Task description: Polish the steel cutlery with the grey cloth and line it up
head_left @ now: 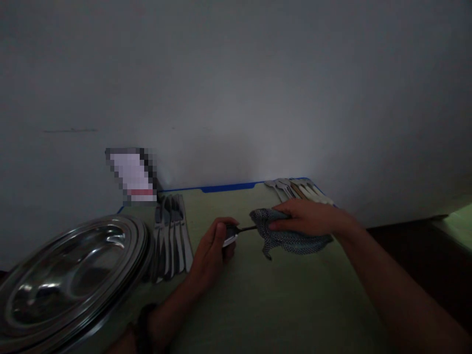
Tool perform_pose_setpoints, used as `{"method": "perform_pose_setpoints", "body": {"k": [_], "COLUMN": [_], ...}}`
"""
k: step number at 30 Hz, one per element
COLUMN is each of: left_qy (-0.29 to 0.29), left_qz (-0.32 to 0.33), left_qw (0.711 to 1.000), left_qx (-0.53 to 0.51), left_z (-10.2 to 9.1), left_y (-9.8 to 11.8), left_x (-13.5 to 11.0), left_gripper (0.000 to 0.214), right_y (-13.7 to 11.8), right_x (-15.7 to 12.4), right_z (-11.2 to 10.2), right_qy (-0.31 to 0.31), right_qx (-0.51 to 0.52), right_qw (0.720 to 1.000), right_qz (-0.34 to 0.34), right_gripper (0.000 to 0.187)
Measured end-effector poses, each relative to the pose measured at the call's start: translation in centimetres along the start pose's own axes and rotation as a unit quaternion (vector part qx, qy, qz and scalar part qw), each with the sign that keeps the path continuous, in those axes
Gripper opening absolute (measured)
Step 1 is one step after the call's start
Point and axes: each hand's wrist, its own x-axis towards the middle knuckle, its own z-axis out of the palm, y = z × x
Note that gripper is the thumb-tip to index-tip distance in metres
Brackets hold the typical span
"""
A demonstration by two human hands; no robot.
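a spoon [231, 235] and a cloth [302, 242] in my hands
my left hand [212, 248] pinches the spoon's bowl; my right hand [311, 216] grips the cloth around its handle, above the table [236, 300], right of the knives [178, 236].

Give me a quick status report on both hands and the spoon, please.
Left hand closed on the spoon, at its bowl. Right hand gripping patterned cloth; spoon's handle runs into it. Nothing seen in the way; knives lie off to the left.
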Motion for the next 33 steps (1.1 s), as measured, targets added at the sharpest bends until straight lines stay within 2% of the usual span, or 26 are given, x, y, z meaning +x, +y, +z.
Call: {"method": "perform_pose_setpoints", "body": {"k": [3,6,8,11,13,15,18,20,22,25,27,31,33], "left_qy": [-0.01,-0.018,-0.023,-0.017,-0.017,-0.018,-0.016,-0.019,-0.021,-0.017,-0.007,0.01,-0.007], "left_qz": [-0.002,-0.011,-0.02,-0.027,-0.026,-0.028,-0.045,-0.047,-0.038,-0.02,-0.011,-0.008,-0.013], "left_qw": [1.0,0.999,1.0,0.998,0.996,0.994,0.995,0.996,0.996,0.996,0.996,0.995,0.996], "left_qx": [0.023,0.029,0.0,-0.051,-0.08,-0.102,-0.088,-0.072,-0.074,-0.086,-0.091,-0.096,-0.089], "left_z": [0.3,0.6,0.6,0.6,0.5,0.5,0.4,0.4,0.4,0.4,0.4,0.4,0.4], "left_y": [0.2,0.6,0.7,0.5,0.3,0.0,-0.2,-0.2,-0.2,-0.2,-0.3,-0.4,-0.4], "left_x": [-0.4,-0.7,-0.7,-0.3,0.0,0.1,0.0,-0.1,-0.1,0.0,0.1,0.1,0.0], "left_gripper": [0.039,0.036,0.036,0.035,0.035,0.036,0.038,0.038,0.037,0.038,0.038,0.037,0.037], "right_y": [-1.4,-1.6,-0.8,0.8,1.2,0.8,-0.4,-0.6,-0.1,1.2,1.5,0.1,-0.6], "right_x": [1.1,1.2,0.5,-0.6,-0.6,0.0,1.3,1.5,0.9,-0.5,-0.8,0.6,1.2], "right_z": [1.6,1.8,0.9,-0.7,-0.8,-0.1,1.3,1.3,0.4,-1.4,-1.9,-0.4,0.2], "right_qy": [-0.004,-0.013,-0.029,-0.02,0.011,0.017,-0.028,-0.047,-0.051,-0.048,-0.051,-0.028,-0.054], "right_qx": [-0.016,-0.017,-0.006,0.002,-0.003,-0.015,-0.019,-0.019,-0.014,0.003,-0.008,-0.062,-0.044], "right_qw": [0.999,0.998,0.999,1.0,1.0,1.0,0.999,0.998,0.998,0.998,0.997,0.998,0.997], "right_qz": [-0.042,-0.06,-0.044,0.014,0.026,0.013,-0.039,-0.048,-0.026,0.044,0.06,0.014,-0.014], "right_gripper": [0.028,0.028,0.028,0.032,0.031,0.032,0.03,0.03,0.032,0.037,0.039,0.038,0.038]}}
